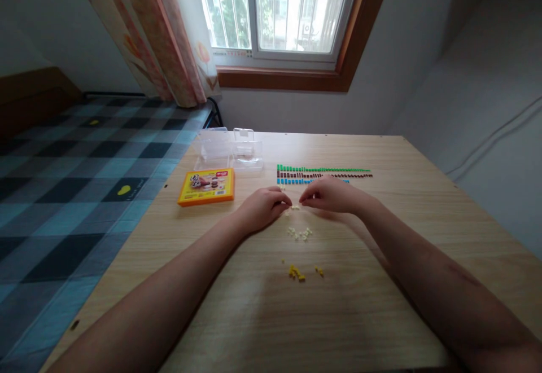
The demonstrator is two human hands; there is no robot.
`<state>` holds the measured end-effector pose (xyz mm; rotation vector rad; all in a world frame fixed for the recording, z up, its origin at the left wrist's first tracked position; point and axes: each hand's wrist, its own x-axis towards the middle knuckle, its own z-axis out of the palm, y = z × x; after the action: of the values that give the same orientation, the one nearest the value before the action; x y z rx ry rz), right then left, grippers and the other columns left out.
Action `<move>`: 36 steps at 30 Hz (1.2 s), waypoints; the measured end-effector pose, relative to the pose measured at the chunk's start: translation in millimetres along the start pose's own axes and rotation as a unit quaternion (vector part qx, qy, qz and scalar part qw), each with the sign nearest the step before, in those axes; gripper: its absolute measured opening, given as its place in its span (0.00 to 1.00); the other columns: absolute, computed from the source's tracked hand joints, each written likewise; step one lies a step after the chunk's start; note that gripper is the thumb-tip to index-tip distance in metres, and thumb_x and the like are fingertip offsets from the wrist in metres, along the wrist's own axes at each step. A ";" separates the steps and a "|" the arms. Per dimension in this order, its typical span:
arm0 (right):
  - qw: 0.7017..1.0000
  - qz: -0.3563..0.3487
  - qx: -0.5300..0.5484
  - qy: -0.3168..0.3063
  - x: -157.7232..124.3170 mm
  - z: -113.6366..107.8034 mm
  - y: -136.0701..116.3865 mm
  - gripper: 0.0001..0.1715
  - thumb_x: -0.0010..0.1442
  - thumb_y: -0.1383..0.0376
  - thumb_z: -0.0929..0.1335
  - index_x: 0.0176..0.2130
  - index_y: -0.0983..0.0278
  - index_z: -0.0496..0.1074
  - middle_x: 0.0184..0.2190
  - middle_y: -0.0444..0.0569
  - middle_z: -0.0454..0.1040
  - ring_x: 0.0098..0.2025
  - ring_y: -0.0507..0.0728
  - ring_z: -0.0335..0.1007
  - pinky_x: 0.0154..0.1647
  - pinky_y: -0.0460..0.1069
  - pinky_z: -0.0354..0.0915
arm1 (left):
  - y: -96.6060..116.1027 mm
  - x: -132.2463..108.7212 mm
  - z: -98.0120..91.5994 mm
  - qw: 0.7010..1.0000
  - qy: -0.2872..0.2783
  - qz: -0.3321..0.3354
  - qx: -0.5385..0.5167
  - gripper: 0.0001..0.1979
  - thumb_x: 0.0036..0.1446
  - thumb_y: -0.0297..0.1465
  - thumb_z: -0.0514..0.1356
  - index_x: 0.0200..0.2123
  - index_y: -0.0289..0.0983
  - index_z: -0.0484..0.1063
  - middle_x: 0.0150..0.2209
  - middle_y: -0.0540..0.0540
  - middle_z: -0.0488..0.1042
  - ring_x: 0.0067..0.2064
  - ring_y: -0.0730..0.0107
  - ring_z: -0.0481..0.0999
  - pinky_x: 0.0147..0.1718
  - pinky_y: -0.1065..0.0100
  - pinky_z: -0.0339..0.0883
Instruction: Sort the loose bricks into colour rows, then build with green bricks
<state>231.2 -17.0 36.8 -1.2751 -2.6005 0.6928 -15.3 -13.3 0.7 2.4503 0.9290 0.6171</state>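
Observation:
My left hand point(271, 203) rests on the wooden table with its fingers pinched together beside a few tiny cream building bricks point(295, 208). Facing it from the right, my right hand point(324, 194) also has its fingertips drawn together at these bricks. What either hand pinches is too small to make out. Behind the hands run rows of small bricks: a green row point(313, 169), a brown row point(305, 175) and a blue row point(295, 181), the last partly hidden by my right hand. Closer to me lie loose cream bricks point(301, 233) and yellow bricks point(296, 273).
An orange-yellow box point(206, 187) lies left of my left hand. Behind it stand clear plastic cases point(248, 161) with raised lids. A bed with a checked sheet point(84, 192) borders the table point(359, 316) on the left; a window point(292, 12) is beyond.

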 end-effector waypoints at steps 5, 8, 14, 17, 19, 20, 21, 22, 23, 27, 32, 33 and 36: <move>0.994 0.018 0.028 -0.106 -6.6 -10.0 -7.7 0.09 0.58 0.65 0.73 0.40 0.61 0.84 0.32 0.46 0.81 0.31 0.52 0.73 0.31 0.45 0.61 | 0.6 -0.6 -7.7 0.999 -0.041 0.012 -0.020 0.09 0.58 0.24 0.62 0.37 0.37 0.83 0.35 0.46 0.78 0.34 0.72 0.75 0.35 0.71 0.67; 0.987 0.026 0.029 -0.154 -8.7 -12.1 -16.9 0.11 0.56 0.65 0.73 0.41 0.60 0.84 0.32 0.45 0.81 0.31 0.52 0.73 0.29 0.45 0.60 | -0.1 -1.1 -10.7 0.998 -0.063 0.015 -0.023 0.10 0.56 0.24 0.63 0.38 0.38 0.83 0.35 0.46 0.77 0.32 0.73 0.74 0.33 0.71 0.66; 0.984 0.009 0.021 -0.177 -8.1 -8.6 -31.8 0.13 0.55 0.67 0.73 0.41 0.60 0.84 0.31 0.44 0.81 0.29 0.52 0.72 0.29 0.45 0.59 | -2.4 -0.9 -9.1 0.997 -0.077 0.026 -0.009 0.09 0.57 0.26 0.64 0.38 0.38 0.84 0.36 0.46 0.78 0.35 0.72 0.75 0.36 0.71 0.67; 0.984 0.005 0.016 -0.175 -6.3 -4.5 -30.1 0.12 0.55 0.68 0.72 0.40 0.60 0.84 0.31 0.44 0.81 0.30 0.52 0.72 0.29 0.45 0.60 | -1.0 -0.6 -8.1 0.996 -0.078 0.033 0.006 0.09 0.59 0.26 0.62 0.38 0.38 0.83 0.36 0.46 0.78 0.35 0.72 0.76 0.37 0.71 0.67; 0.984 -0.003 0.022 -0.176 -5.1 -1.5 -25.4 0.13 0.55 0.68 0.71 0.40 0.60 0.84 0.31 0.44 0.82 0.30 0.52 0.72 0.29 0.45 0.60 | 1.2 -0.5 -7.9 0.996 -0.076 0.038 0.016 0.09 0.60 0.26 0.61 0.38 0.38 0.83 0.36 0.46 0.78 0.35 0.71 0.76 0.36 0.71 0.67; 0.984 -0.007 0.027 -0.176 -4.5 -0.3 -22.6 0.13 0.56 0.68 0.71 0.40 0.60 0.84 0.31 0.44 0.82 0.30 0.52 0.73 0.30 0.45 0.61 | 2.4 -0.5 -7.8 0.996 -0.073 0.038 0.022 0.09 0.60 0.26 0.61 0.38 0.37 0.83 0.36 0.46 0.78 0.35 0.71 0.76 0.36 0.71 0.67; 0.984 -0.011 0.034 -0.175 -4.1 0.8 -19.9 0.13 0.56 0.68 0.71 0.40 0.61 0.85 0.32 0.45 0.82 0.31 0.52 0.73 0.31 0.45 0.62 | 3.5 -0.6 -7.7 0.996 -0.071 0.038 0.028 0.09 0.61 0.27 0.60 0.38 0.37 0.82 0.36 0.46 0.78 0.35 0.71 0.76 0.36 0.71 0.67; 0.984 -0.014 0.041 -0.174 -3.7 1.6 -17.5 0.14 0.56 0.68 0.70 0.41 0.61 0.85 0.33 0.45 0.83 0.32 0.52 0.74 0.32 0.45 0.62 | 4.6 -0.8 -7.6 0.996 -0.070 0.037 0.035 0.09 0.62 0.27 0.60 0.38 0.37 0.82 0.36 0.45 0.78 0.35 0.71 0.75 0.35 0.71 0.66; 0.984 -0.016 0.046 -0.172 -3.5 2.2 -15.5 0.14 0.56 0.68 0.70 0.41 0.61 0.85 0.33 0.45 0.83 0.32 0.53 0.75 0.32 0.45 0.63 | 5.4 -1.0 -7.4 0.996 -0.069 0.038 0.043 0.10 0.62 0.28 0.59 0.38 0.37 0.82 0.37 0.45 0.77 0.35 0.71 0.75 0.35 0.70 0.66; 0.985 -0.015 0.042 -0.164 -3.3 2.3 -13.6 0.16 0.55 0.69 0.68 0.40 0.61 0.84 0.34 0.45 0.83 0.33 0.54 0.75 0.33 0.46 0.63 | 6.2 -2.1 -6.3 0.992 -0.076 0.052 0.085 0.10 0.64 0.29 0.57 0.39 0.37 0.80 0.39 0.45 0.76 0.37 0.69 0.75 0.37 0.69 0.66; 0.988 0.004 0.017 -0.153 -3.3 1.9 -16.9 0.20 0.51 0.73 0.66 0.39 0.62 0.84 0.35 0.47 0.84 0.34 0.54 0.76 0.36 0.46 0.64 | 6.6 -2.8 -5.4 0.987 -0.086 0.060 0.120 0.11 0.65 0.30 0.55 0.39 0.37 0.78 0.40 0.44 0.75 0.37 0.67 0.75 0.37 0.67 0.66; 0.988 0.008 0.015 -0.153 -3.4 1.9 -17.1 0.20 0.51 0.73 0.66 0.39 0.62 0.84 0.35 0.47 0.84 0.34 0.54 0.76 0.36 0.46 0.65 | 7.2 -2.8 -5.3 0.986 -0.088 0.059 0.125 0.11 0.65 0.30 0.54 0.38 0.37 0.77 0.40 0.44 0.75 0.37 0.67 0.75 0.36 0.67 0.66; 0.989 0.015 0.005 -0.145 -3.8 1.6 -16.6 0.20 0.50 0.74 0.66 0.38 0.62 0.84 0.35 0.47 0.83 0.33 0.54 0.75 0.35 0.46 0.64 | 9.4 -2.5 -5.0 0.984 -0.097 0.051 0.140 0.10 0.67 0.31 0.53 0.40 0.38 0.75 0.41 0.44 0.75 0.38 0.66 0.75 0.36 0.66 0.65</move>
<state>221.3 -29.3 43.5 -1.2985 -2.8034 0.9612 -15.0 -20.2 9.3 2.7615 0.8664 0.2866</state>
